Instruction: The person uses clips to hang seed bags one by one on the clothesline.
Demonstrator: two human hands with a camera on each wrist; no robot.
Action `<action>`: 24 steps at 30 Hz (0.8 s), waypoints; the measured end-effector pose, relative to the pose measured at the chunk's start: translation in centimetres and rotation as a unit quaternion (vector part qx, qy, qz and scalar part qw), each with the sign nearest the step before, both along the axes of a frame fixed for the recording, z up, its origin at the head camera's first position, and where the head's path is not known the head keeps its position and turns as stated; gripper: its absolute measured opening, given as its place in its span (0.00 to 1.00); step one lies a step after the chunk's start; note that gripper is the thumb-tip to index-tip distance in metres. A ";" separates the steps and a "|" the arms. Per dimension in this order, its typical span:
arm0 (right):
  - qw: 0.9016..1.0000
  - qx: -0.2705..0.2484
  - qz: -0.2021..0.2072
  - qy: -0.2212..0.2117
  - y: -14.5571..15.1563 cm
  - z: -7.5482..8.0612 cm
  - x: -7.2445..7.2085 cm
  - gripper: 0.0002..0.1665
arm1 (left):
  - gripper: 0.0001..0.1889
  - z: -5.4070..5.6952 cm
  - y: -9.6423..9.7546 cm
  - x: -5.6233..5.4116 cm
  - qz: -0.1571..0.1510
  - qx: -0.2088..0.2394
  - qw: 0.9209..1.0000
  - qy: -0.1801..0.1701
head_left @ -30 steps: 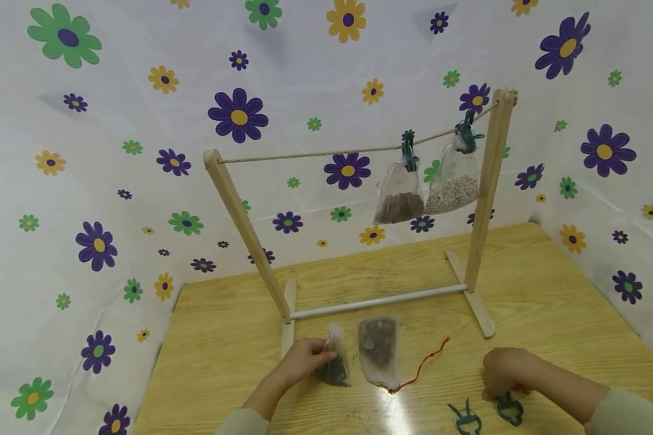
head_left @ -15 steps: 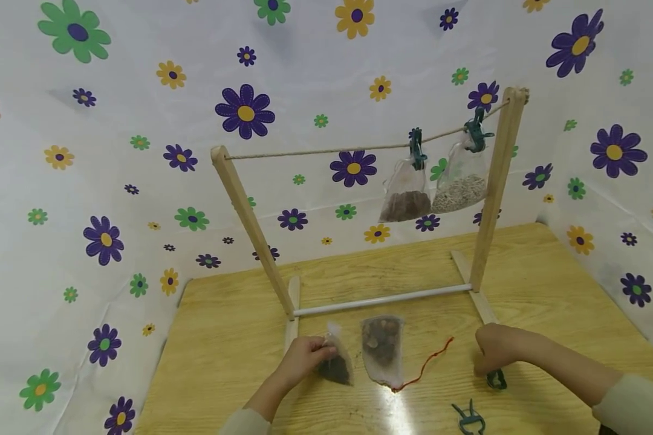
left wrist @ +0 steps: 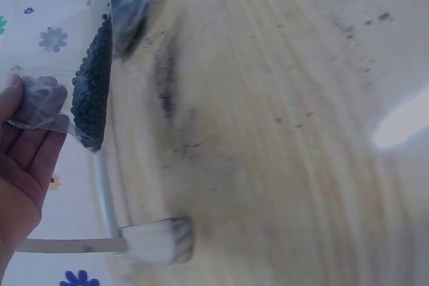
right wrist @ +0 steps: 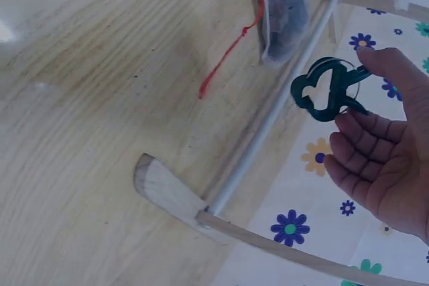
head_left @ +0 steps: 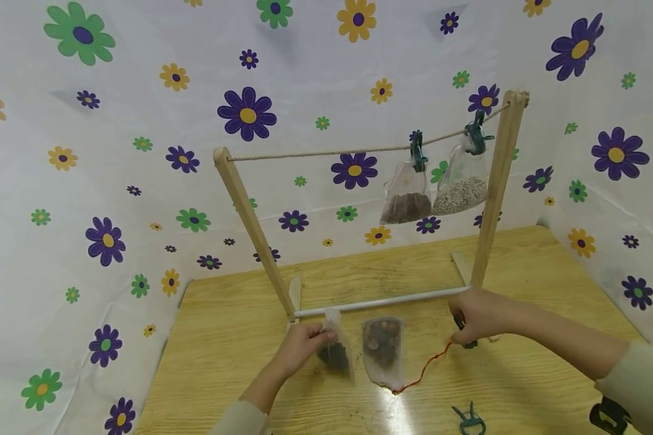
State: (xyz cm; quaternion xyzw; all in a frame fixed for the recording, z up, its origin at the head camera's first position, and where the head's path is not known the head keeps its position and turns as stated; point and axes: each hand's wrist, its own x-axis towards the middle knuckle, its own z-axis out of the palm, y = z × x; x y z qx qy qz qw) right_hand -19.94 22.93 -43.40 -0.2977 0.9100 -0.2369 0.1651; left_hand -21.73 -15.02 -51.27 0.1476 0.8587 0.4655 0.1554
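Note:
My left hand [head_left: 296,350] pinches the upper part of a small sheer bag [head_left: 334,356]. Dark green bead-like grains [left wrist: 92,92] fill its lower end in the left wrist view, where it hangs over the wooden table [head_left: 212,362]. Between thumb and fingers my right hand [right wrist: 402,132] holds a dark green spring clip [right wrist: 328,92], its jaws closed together and pointing away from the palm. Between the hands lies a mesh bag of brown stones [head_left: 382,350], a red drawstring [head_left: 430,365] trailing from it. A second green clip [head_left: 472,420] lies near the front edge.
A wooden frame stands behind, with posts [head_left: 250,223], a white crossbar [head_left: 381,302] and a rope [head_left: 305,155] on top. Green clips hold two bags on its right half: one of brown grains [head_left: 408,205], one of pale grains [head_left: 459,196]. Flowered sheeting [head_left: 299,72] surrounds the table.
My right hand has picked up one clip from the table and carried it up and left toward the frame. My left hand has raised the bag of dark grains slightly.

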 end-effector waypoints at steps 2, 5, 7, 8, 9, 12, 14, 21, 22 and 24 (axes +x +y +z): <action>1.000 -0.017 0.008 0.017 -0.4 0.7 -0.3 0.17 | 0.19 0.6 0.0 -0.4 -0.006 0.005 1.000 0.003; 0.999 -0.035 0.009 0.023 -1.0 1.6 -0.6 0.17 | 0.21 1.4 0.1 -0.8 -0.003 0.004 1.000 0.018; 0.999 -0.046 0.011 0.021 -1.4 2.2 -0.8 0.16 | 0.22 2.2 0.5 -0.8 0.001 0.002 1.000 0.025; 0.999 -0.048 0.011 0.020 -1.6 2.5 -0.9 0.16 | 0.23 2.8 0.7 -0.7 0.003 -0.001 1.000 0.027; 0.998 -0.050 0.014 0.023 -1.7 2.9 -1.0 0.16 | 0.23 3.4 0.9 -0.6 0.003 0.000 1.000 0.027; 0.998 -0.053 0.021 0.040 -2.1 4.1 -1.3 0.16 | 0.23 5.7 1.6 -0.3 0.000 0.000 1.000 0.025; 0.996 -0.054 0.025 0.061 -2.3 4.9 -1.6 0.15 | 0.21 7.2 2.0 -0.2 -0.003 0.003 1.000 0.025; 0.990 -0.055 0.043 0.118 -3.4 7.5 -2.0 0.15 | 0.22 8.7 2.6 -1.3 0.014 0.018 0.999 0.049; 0.990 -0.054 0.046 0.122 -3.5 7.7 -2.0 0.15 | 0.22 8.5 2.6 -1.7 0.019 0.024 0.998 0.047; 0.989 -0.055 0.052 0.131 -4.0 8.1 -2.0 0.15 | 0.22 8.1 2.6 -2.4 0.030 0.030 0.998 0.053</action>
